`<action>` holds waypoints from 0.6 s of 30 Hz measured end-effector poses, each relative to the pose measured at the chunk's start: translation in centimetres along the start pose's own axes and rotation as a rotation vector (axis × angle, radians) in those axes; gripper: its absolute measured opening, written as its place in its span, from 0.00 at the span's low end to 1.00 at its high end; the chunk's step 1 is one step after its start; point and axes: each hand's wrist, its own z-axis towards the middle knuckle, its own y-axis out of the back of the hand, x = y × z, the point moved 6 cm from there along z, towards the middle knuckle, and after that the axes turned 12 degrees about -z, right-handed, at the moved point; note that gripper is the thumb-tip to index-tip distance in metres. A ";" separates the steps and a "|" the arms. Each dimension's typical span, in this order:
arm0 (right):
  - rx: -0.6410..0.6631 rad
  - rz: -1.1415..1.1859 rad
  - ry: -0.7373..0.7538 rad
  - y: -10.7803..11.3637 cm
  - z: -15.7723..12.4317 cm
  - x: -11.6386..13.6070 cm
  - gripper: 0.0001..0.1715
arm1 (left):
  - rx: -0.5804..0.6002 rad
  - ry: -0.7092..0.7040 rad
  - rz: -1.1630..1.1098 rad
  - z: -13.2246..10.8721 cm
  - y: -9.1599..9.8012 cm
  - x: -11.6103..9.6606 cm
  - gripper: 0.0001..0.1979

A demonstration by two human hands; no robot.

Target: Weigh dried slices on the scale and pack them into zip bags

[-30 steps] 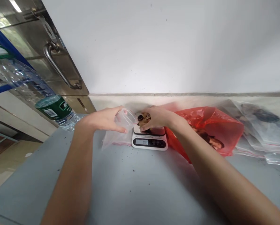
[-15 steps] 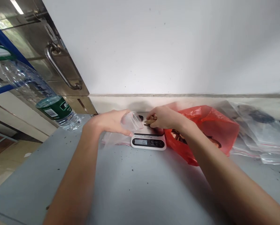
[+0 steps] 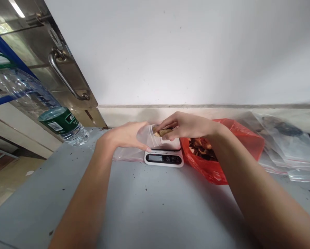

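My left hand [image 3: 127, 134] is closed around a small clear zip bag [image 3: 146, 137], its mouth turned to the right. Between the fingers of my right hand [image 3: 189, 125] are brown dried slices [image 3: 164, 132], right at that mouth. I cannot tell exactly what they are. Both hands are over a white kitchen scale [image 3: 180, 162] with a black front panel and lit display. Just right of it sits an open red plastic bag [image 3: 244, 140] holding dark and tan dried pieces [image 3: 200, 148]. My right forearm passes over this bag and hides part of it.
More clear zip bags [image 3: 295, 152] lie on the right of the grey table [image 3: 149, 207], and another flat bag [image 3: 129, 154] is left of the scale. A large water bottle [image 3: 58, 121] stands at the left. The white wall [image 3: 191, 62] rises behind.
My right hand has lifted off the scale plate with brown slices and brought them to the zip bag's mouth. The bag's opening has tipped toward them. The display no longer reads 10.2 clearly.
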 end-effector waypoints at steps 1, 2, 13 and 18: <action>0.056 0.043 0.027 -0.3 0.1 0.4 0.09 | -0.005 -0.022 -0.013 0.0 0.0 -0.2 0.47; 0.107 0.092 0.050 -0.7 0.3 0.6 0.10 | -0.010 -0.042 -0.031 0.0 0.0 -0.4 0.46; -0.095 0.268 0.059 -0.7 1.4 1.9 0.14 | -0.054 -0.036 -0.177 -1.0 0.9 -0.5 0.44; -0.390 0.322 0.021 1.0 1.2 0.7 0.04 | -0.070 -0.054 -0.203 -1.9 1.8 0.1 0.36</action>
